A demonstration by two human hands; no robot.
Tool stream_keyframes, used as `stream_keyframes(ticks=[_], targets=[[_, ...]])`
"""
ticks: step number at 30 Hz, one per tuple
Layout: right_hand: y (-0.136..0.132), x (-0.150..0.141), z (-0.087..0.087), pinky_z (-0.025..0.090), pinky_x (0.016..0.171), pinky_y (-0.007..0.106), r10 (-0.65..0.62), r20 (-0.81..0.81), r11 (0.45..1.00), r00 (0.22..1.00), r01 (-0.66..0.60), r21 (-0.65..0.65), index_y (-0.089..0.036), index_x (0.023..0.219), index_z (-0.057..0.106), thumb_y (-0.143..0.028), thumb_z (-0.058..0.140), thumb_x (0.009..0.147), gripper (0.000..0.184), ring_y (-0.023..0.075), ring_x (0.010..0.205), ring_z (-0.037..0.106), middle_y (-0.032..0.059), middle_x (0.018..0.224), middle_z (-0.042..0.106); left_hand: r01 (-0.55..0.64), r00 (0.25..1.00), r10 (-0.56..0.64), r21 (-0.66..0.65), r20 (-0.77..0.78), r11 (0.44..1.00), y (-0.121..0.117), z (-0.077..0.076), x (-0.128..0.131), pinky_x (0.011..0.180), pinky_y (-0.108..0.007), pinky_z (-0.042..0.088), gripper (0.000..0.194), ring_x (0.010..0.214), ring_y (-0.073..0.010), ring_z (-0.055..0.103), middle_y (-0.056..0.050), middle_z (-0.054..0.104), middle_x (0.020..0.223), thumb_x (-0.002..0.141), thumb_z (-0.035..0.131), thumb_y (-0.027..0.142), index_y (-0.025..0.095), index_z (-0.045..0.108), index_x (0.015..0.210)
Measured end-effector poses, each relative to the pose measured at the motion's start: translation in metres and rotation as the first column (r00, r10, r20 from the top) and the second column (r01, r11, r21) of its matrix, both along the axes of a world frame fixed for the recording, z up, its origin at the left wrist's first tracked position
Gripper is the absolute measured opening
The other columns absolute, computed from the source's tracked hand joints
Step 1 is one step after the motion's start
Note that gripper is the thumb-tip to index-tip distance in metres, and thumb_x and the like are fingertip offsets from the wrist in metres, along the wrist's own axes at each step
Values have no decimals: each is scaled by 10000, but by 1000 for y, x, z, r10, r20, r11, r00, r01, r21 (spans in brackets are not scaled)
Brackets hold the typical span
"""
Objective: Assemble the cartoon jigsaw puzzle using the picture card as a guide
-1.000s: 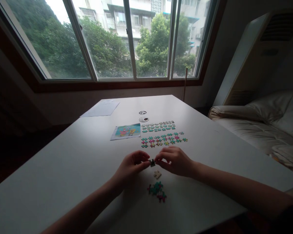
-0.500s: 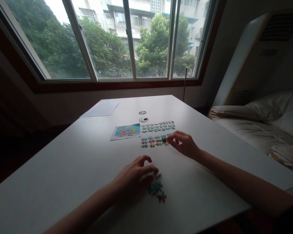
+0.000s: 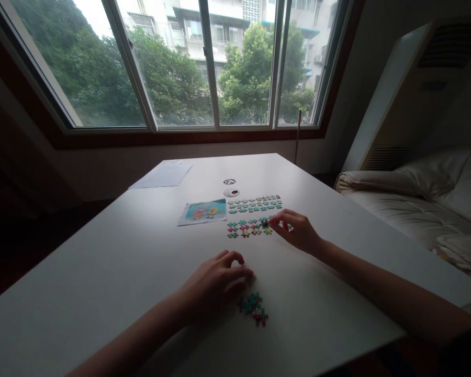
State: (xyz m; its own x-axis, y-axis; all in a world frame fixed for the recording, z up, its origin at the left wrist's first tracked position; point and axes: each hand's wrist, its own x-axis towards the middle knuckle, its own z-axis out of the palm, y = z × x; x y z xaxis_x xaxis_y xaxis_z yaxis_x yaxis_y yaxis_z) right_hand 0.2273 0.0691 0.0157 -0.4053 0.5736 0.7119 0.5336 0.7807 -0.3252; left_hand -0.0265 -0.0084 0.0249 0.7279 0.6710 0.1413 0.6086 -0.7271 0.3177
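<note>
My right hand [image 3: 298, 233] is closed in a pinch, thumb and forefinger on a dark puzzle piece [image 3: 264, 223] at the right part of the lower rows. Those laid-out puzzle pieces [image 3: 245, 228] are pink, yellow and green; farther back lie rows of pale and teal pieces [image 3: 254, 204]. Nearer me, my left hand [image 3: 222, 277] rests low over the table with curled fingers, its fingertips close together. What they hold, if anything, is too small to tell. Just in front of it sits a small heap of puzzle pieces [image 3: 254, 306], partly overlapping, teal and dark pink.
A cartoon picture sheet [image 3: 204, 211] lies left of the rows on the white table [image 3: 102, 272]. Two round table inserts [image 3: 231, 192] are behind it. Paper [image 3: 163, 175] lies at the far left corner. A pale sofa [image 3: 408, 204] stands to the right.
The pale bit seen at my left fingertips half a second ago no longer shows. My right hand stays almost in place, still pinching the dark piece.
</note>
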Motion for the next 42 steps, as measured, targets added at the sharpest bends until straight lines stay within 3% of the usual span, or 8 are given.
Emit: stream_keyframes(ticks=[4, 8, 17, 26, 31, 36, 39, 42], targets=[[20, -6, -1, 423, 546, 210, -27, 64, 1000, 998, 28, -5, -180, 831, 641, -280, 526, 845, 153, 72, 519, 499, 32, 781, 641, -28, 999, 28, -13, 30, 1000, 8, -3, -15, 765, -320, 459, 192, 911, -207, 527, -47, 568, 1019, 836, 553, 225, 267, 624, 1010], [58, -4, -10, 417, 560, 221, -157, 135, 985, 978, 165, -54, -177, 833, 650, -291, 531, 830, 165, 80, 518, 504, 29, 781, 641, -27, 999, 28, -31, 35, 999, 16, -10, -28, 739, -304, 459, 145, 883, -200, 536, -48, 594, 969, 858, 527, 222, 240, 645, 940], [144, 31, -22, 420, 607, 256, -425, 285, 847, 859, 488, -211, -168, 823, 696, -315, 570, 770, 201, 151, 627, 582, 51, 751, 680, -9, 998, 13, -53, 65, 999, 19, -6, -47, 754, -285, 460, 177, 885, -186, 544, -43, 582, 976, 850, 530, 180, 249, 649, 962], [186, 42, -31, 424, 601, 230, -442, 361, 788, 821, 547, -281, -195, 806, 715, -317, 603, 736, 180, 146, 664, 606, 33, 766, 699, 2, 991, 3, -41, 134, 999, 32, -12, -46, 701, -270, 448, 162, 823, -181, 542, -51, 614, 903, 863, 518, 207, 233, 665, 926], [180, 39, -25, 421, 614, 238, -432, 378, 800, 819, 541, -259, -186, 814, 707, -276, 603, 735, 159, 146, 662, 595, 38, 768, 689, -77, 966, 85, -42, 244, 996, 31, -11, -45, 685, -271, 426, 183, 781, -176, 534, -54, 625, 832, 879, 487, 238, 191, 647, 804], [144, 11, -15, 422, 658, 253, -383, 339, 864, 859, 463, -197, -167, 872, 677, -264, 538, 795, 186, 135, 656, 561, 51, 816, 667, -221, 896, 250, -118, 366, 968, 35, -15, -48, 579, -227, 399, 223, 600, -123, 493, -24, 595, 715, 866, 491, 297, 165, 606, 728], [105, -19, -14, 423, 639, 225, -262, 326, 926, 908, 332, -180, -185, 855, 666, -269, 539, 806, 160, 97, 594, 534, 23, 795, 649, -262, 857, 319, -191, 405, 946, 40, -23, -49, 539, -207, 387, 256, 559, -112, 470, -4, 586, 658, 861, 482, 342, 160, 607, 732], [53, -42, -14, 420, 580, 208, -2, 256, 981, 967, 51, -185, -177, 835, 656, -243, 535, 817, 140, 76, 549, 512, 25, 779, 633, -276, 833, 365, -258, 417, 926, 38, -26, -41, 519, -199, 381, 288, 564, -115, 472, 2, 579, 636, 856, 472, 375, 156, 613, 732]])
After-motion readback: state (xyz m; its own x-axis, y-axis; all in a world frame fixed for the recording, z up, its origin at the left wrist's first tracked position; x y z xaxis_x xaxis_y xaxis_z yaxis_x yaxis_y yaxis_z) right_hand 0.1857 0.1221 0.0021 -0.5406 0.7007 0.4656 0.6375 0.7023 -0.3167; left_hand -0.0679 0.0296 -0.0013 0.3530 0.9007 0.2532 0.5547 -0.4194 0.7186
